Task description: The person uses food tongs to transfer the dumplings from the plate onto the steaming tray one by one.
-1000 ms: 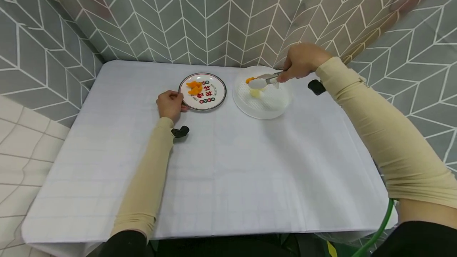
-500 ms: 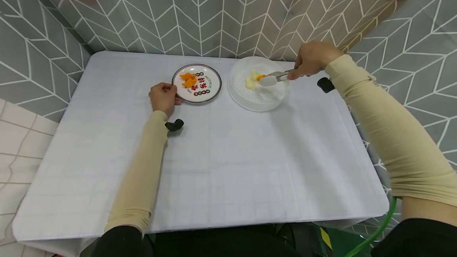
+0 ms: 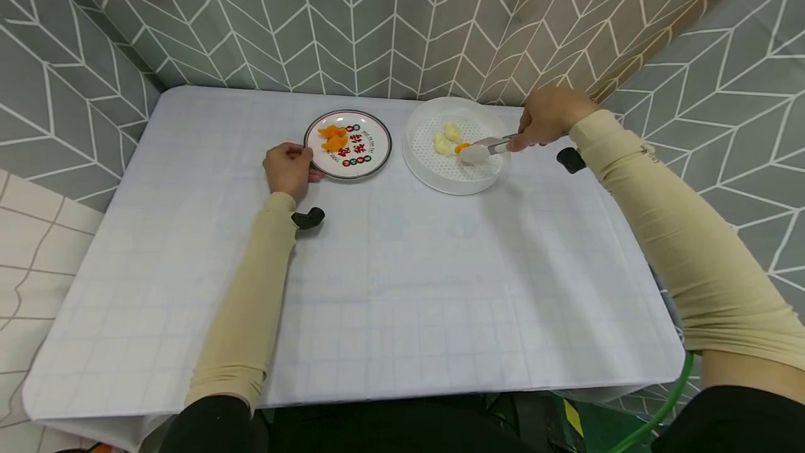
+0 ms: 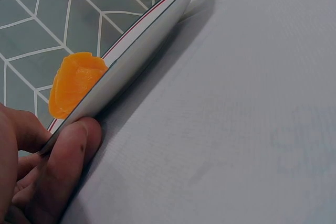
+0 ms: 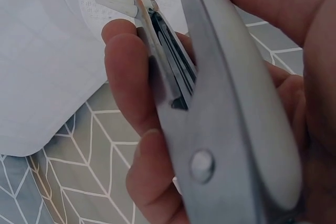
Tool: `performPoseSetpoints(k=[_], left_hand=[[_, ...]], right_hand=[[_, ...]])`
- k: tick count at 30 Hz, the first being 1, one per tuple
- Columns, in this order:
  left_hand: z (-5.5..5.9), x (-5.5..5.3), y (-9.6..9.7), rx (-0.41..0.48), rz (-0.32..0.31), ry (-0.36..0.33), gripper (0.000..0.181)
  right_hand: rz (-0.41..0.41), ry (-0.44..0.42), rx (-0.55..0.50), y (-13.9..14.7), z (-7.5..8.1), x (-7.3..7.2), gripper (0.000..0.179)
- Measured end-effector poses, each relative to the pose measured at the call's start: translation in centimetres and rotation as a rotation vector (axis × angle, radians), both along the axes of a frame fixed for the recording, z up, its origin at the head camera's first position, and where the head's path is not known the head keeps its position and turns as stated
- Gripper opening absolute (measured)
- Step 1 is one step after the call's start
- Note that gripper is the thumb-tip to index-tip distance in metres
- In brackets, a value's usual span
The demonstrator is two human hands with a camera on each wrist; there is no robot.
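Observation:
My left hand (image 3: pixel 286 168) pinches the left rim of a white plate (image 3: pixel 377 152) with red lettering, thumb above and fingers beneath. The left wrist view shows the plate tilted there, with an orange dumpling-like piece (image 4: pixel 79 85) near the thumb. Several such orange pieces (image 3: pixel 333 138) lie on the plate's left half. My right hand (image 3: pixel 550 114) grips metal tongs (image 5: pixel 210 129) with pale tips. At those tips, low over a round white perforated tray (image 3: pixel 453 186), is another orange piece (image 3: pixel 462 148), partly hidden. Pale yellow pieces (image 3: pixel 443 144) lie on the tray beside it.
A white cloth covers the table (image 3: pixel 402 285). Behind the plate and tray rises a grey wall (image 3: pixel 327 19) with white chevron lines. A green hose (image 3: pixel 660 411) hangs by the table's front right corner.
The tongs with the orange piece have moved right and slightly nearer over the tray, uncovering the yellow pieces. My left hand stays on the plate's rim. The head view has shifted slightly.

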State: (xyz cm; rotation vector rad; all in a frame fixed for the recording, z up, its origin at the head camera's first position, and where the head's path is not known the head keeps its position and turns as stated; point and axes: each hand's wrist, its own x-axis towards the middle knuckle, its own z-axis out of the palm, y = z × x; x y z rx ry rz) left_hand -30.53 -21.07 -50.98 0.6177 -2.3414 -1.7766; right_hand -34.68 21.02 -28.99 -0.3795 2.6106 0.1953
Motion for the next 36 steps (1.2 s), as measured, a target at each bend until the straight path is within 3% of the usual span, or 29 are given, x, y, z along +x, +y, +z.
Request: performPoseSetpoints(k=[10, 24, 36], left_hand=[[0.1, -0.1, -0.1, 0.021, -0.001, 0.012, 0.032], [0.1, 0.8, 0.2, 0.013, -0.013, 0.022, 0.033], [0.1, 0.9, -0.1, 0.014, -0.014, 0.026, 0.033]], right_hand=[[-0.003, 0.044, 0.002, 0.5, 0.1, -0.4, 0.048], [-0.007, 0.033, -0.025, 0.9, -1.3, -0.1, 0.045], [0.017, 0.034, -0.022, 1.2, 0.3, -0.1, 0.049]])
